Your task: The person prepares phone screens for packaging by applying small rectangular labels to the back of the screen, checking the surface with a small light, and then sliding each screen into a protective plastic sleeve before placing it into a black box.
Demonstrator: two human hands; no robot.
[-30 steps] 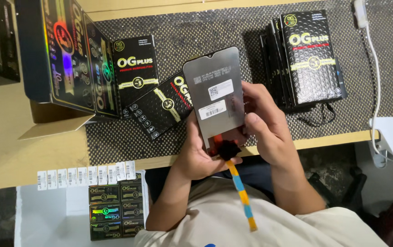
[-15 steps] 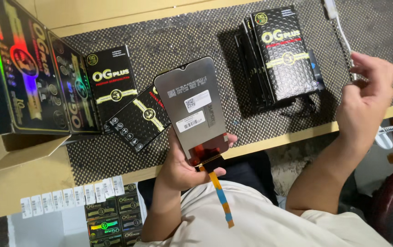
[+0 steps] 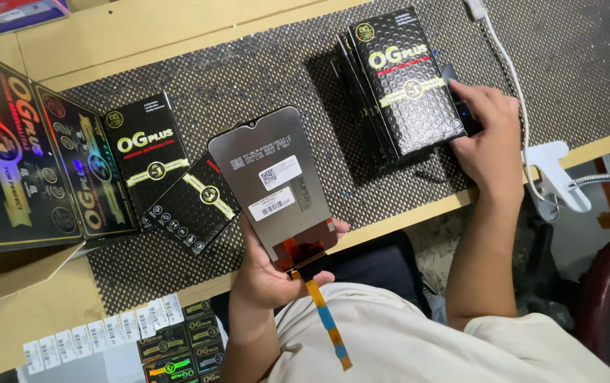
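My left hand (image 3: 269,273) holds a grey phone display panel (image 3: 271,184) by its lower end, back side up, with two white stickers on it. An orange and blue flex ribbon (image 3: 325,318) hangs from the panel's bottom edge over my lap. My right hand (image 3: 487,138) rests on the dark mesh mat (image 3: 262,78) to the right of a stack of black boxes (image 3: 401,89), its fingers on a small dark device (image 3: 461,106) beside the stack; the grip is partly hidden.
Two black boxes (image 3: 170,181) lie left of the panel. An open carton with glossy black flaps (image 3: 28,156) stands at the far left. A white cable (image 3: 507,64) and a white clamp (image 3: 557,177) sit at the right table edge. Label strips (image 3: 103,330) lie below.
My right hand has left the panel, swung out to the right, then come down onto the dark device beside the box stack. My left hand keeps the panel.
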